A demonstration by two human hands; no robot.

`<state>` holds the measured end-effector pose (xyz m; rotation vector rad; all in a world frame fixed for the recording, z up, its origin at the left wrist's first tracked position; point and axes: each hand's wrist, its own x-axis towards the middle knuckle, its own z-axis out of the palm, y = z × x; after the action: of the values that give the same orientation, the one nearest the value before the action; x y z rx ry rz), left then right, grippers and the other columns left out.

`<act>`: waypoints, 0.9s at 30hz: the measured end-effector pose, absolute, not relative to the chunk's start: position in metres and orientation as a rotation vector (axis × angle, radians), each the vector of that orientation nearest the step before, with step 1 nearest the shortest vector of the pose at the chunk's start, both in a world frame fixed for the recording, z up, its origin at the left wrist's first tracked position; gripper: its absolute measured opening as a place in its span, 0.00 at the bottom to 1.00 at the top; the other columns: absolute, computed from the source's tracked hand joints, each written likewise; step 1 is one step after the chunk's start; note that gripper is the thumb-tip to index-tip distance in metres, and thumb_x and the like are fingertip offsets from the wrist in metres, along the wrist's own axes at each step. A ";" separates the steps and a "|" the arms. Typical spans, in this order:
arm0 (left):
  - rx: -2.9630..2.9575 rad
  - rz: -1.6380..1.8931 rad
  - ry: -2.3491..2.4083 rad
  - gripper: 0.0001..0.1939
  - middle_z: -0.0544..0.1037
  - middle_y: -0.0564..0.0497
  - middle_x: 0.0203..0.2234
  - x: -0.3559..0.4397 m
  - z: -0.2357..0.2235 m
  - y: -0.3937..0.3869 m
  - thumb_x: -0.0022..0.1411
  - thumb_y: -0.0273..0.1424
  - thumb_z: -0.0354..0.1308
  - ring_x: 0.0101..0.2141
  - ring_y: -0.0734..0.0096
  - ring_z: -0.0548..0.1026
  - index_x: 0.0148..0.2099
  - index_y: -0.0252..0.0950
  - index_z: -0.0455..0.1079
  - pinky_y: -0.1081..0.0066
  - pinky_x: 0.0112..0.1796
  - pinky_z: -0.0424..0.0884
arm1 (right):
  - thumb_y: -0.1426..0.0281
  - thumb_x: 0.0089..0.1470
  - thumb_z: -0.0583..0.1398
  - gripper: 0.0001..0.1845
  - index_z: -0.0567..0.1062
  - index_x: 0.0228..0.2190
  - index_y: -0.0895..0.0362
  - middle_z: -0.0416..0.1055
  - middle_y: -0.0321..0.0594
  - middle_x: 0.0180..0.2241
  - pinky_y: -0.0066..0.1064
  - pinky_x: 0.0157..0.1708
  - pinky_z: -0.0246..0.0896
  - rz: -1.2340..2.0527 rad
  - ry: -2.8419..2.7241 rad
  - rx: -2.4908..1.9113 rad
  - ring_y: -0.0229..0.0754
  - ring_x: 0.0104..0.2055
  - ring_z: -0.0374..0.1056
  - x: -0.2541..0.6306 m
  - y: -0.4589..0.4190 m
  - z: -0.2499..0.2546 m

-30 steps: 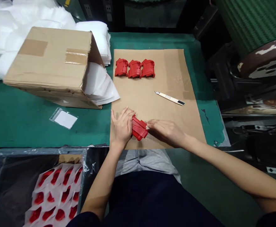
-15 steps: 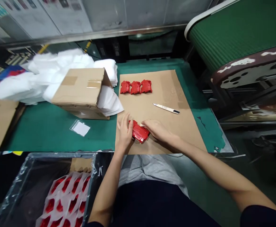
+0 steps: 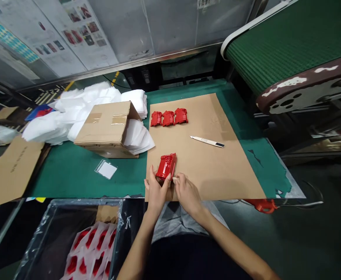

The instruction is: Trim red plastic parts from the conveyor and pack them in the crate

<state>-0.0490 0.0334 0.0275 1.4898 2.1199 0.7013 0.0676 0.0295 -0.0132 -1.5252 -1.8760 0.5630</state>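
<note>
A red plastic part [image 3: 166, 165] is gripped at its near end by my left hand [image 3: 158, 190], tilted above the brown cardboard sheet [image 3: 231, 175]. Close against its lower right side, my right hand [image 3: 186, 194] has its fingers pinched on a small whitish thing [image 3: 174, 179], too small to name. Farther back on the sheet, three similar red parts [image 3: 168, 118] sit in a row. A utility knife [image 3: 207, 141] lies to the right of them, its tip pointing left.
An open cardboard box [image 3: 104, 124] with white foam sheets [image 3: 138, 136] stands left, near a clear card sleeve [image 3: 106, 169]. White foam bags [image 3: 79, 109] are piled behind. A lined bin [image 3: 50, 225] holds wrapped red parts below. A green conveyor [image 3: 275, 50] rises at right.
The red part has been turned so its long side points away from me. My right hand has moved from its upper right to its near right side. The camera view has shifted.
</note>
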 end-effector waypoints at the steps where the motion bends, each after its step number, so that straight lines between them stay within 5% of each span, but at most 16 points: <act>1: 1.593 0.659 2.105 0.38 0.72 0.33 0.57 -0.056 0.032 0.037 0.62 0.40 0.56 0.59 0.50 0.69 0.68 0.32 0.46 0.37 0.62 0.49 | 0.69 0.64 0.44 0.13 0.67 0.41 0.56 0.76 0.46 0.35 0.32 0.32 0.66 0.588 -1.868 -1.509 0.45 0.35 0.74 0.071 0.028 -0.011; 7: 2.437 0.305 2.024 0.27 0.74 0.39 0.54 -0.060 0.041 0.027 0.65 0.24 0.49 0.57 0.54 0.70 0.66 0.36 0.57 0.35 0.62 0.46 | 0.62 0.65 0.46 0.14 0.67 0.42 0.55 0.75 0.42 0.35 0.31 0.31 0.65 0.755 -1.599 -1.525 0.43 0.33 0.73 0.114 0.037 -0.001; 11: 2.420 0.203 2.151 0.26 0.73 0.34 0.55 -0.038 0.050 0.028 0.68 0.31 0.50 0.59 0.48 0.67 0.66 0.29 0.57 0.31 0.61 0.45 | 0.60 0.65 0.47 0.15 0.69 0.41 0.54 0.74 0.42 0.39 0.33 0.41 0.66 0.815 -1.490 -1.401 0.43 0.41 0.71 0.123 0.057 0.004; 15: 2.334 0.035 2.150 0.35 0.69 0.29 0.58 -0.022 0.066 0.062 0.61 0.38 0.61 0.61 0.42 0.63 0.64 0.24 0.57 0.31 0.60 0.47 | 0.61 0.67 0.42 0.18 0.68 0.38 0.54 0.73 0.42 0.36 0.33 0.39 0.65 0.752 -1.621 -1.323 0.42 0.39 0.70 0.111 0.078 0.003; 20: 2.316 -0.137 1.817 0.30 0.76 0.38 0.44 -0.024 0.062 0.102 0.49 0.41 0.70 0.50 0.46 0.72 0.51 0.30 0.71 0.35 0.62 0.48 | 0.53 0.66 0.40 0.24 0.67 0.35 0.53 0.71 0.43 0.31 0.36 0.36 0.64 0.725 -1.779 -1.275 0.44 0.33 0.68 0.099 0.100 -0.006; 27: 2.326 -0.104 1.685 0.33 0.74 0.43 0.42 -0.036 0.051 0.107 0.48 0.40 0.71 0.45 0.53 0.71 0.53 0.33 0.68 0.56 0.49 0.70 | 0.53 0.67 0.40 0.23 0.65 0.42 0.54 0.73 0.45 0.38 0.37 0.39 0.64 0.739 -1.861 -1.221 0.45 0.38 0.70 0.104 0.103 -0.010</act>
<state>-0.0357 0.1068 0.0508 2.3261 1.6855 -0.1044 0.1043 0.1034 -0.0104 -1.2210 -1.8606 0.7392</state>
